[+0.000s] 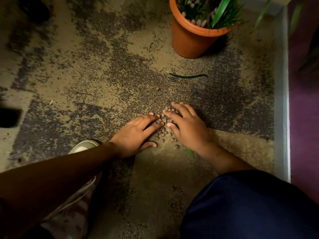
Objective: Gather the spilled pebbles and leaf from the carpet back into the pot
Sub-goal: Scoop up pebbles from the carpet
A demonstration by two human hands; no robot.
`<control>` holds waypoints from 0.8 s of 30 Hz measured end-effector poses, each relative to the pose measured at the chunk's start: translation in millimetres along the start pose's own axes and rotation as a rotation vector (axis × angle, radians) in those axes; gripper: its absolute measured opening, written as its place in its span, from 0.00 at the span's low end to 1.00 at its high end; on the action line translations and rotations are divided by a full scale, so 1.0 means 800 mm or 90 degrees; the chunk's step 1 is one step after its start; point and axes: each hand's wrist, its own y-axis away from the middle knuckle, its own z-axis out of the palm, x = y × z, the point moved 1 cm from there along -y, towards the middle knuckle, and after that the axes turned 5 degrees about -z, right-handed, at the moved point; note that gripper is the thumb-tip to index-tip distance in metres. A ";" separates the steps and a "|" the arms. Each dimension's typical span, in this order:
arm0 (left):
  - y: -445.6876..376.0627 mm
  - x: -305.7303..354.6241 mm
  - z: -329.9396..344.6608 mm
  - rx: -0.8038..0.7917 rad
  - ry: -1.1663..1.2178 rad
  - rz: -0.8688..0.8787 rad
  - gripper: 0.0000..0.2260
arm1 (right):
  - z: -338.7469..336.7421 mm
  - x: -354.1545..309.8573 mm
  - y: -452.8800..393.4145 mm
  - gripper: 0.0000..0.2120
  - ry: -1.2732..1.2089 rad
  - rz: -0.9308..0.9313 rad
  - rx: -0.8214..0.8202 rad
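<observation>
Several small brown pebbles [164,132] lie heaped on the mottled carpet between my two hands. My left hand [136,133] lies flat on the carpet left of the heap, its straight fingers touching the pebbles. My right hand [186,125] lies flat on the right side, its fingers spread over the top of the heap. One stray pebble [157,88] sits alone farther up. A dark green leaf [188,76] lies on the carpet beyond it. The orange pot [189,40], holding green plants and pale stones, stands at the top right.
A pale skirting board [281,100] and a purple wall run down the right side. My white shoe [84,146] is under my left forearm, and my dark blue trouser leg [250,204] fills the bottom right. A second green leaf tip [190,153] shows by my right wrist.
</observation>
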 end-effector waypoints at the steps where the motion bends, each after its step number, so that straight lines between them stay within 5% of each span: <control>1: -0.001 0.004 -0.001 0.014 0.001 -0.005 0.31 | -0.005 -0.006 -0.001 0.21 0.015 0.006 -0.012; 9: -0.017 0.033 -0.015 0.046 -0.002 -0.001 0.17 | -0.020 -0.005 -0.006 0.08 -0.043 0.023 -0.033; 13: -0.028 0.044 -0.033 0.000 0.144 -0.074 0.11 | -0.028 0.001 -0.013 0.09 -0.118 0.054 -0.070; 18: -0.032 0.056 -0.041 -0.040 0.120 -0.052 0.14 | -0.035 0.008 -0.016 0.08 -0.098 0.053 -0.099; 24: -0.034 0.065 -0.025 -0.082 0.024 -0.088 0.27 | -0.024 -0.002 0.012 0.18 0.029 -0.013 -0.113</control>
